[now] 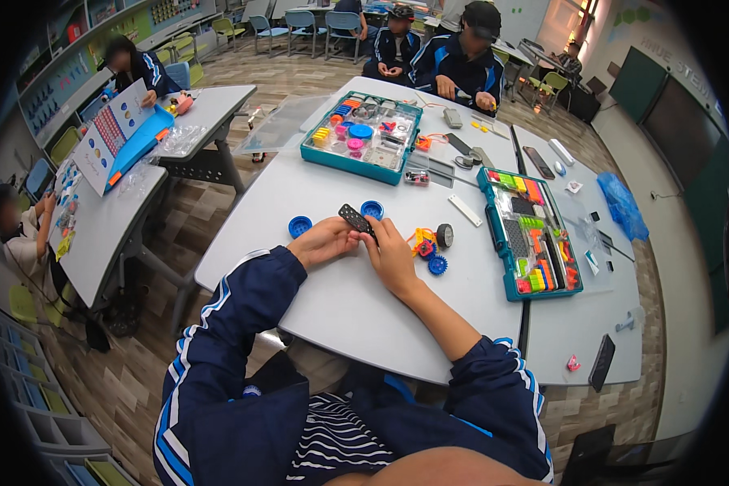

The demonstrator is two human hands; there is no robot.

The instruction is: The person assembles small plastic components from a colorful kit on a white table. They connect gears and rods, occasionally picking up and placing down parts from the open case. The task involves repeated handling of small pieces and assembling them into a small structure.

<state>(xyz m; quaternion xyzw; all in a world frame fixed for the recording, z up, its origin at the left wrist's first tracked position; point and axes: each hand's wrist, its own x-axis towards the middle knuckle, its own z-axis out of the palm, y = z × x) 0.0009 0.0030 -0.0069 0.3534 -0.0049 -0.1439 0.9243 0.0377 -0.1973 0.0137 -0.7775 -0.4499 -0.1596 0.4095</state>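
Note:
Both hands meet above the white table, around a black perforated plate (355, 217) that is tilted up. My right hand (394, 256) pinches its lower end. My left hand (329, 241) is closed beside it, its fingertips at the plate's lower edge; part of the grip is hidden. One blue wheel hub (300, 226) lies just left of my left hand, and another blue hub (372, 210) sits right behind the plate. To the right of my right hand stands a small yellow-and-orange assembly (422, 241) with a black-tyred wheel (445, 235) and a blue gear (437, 264).
A teal parts case (356, 168) lies open at the back; a second teal case (512, 275) is at the right. Between them are a white strip (465, 210) and loose parts. A phone (539, 163) and blue plastic bag (624, 206) lie farther right. Another person (466, 65) works across the table.

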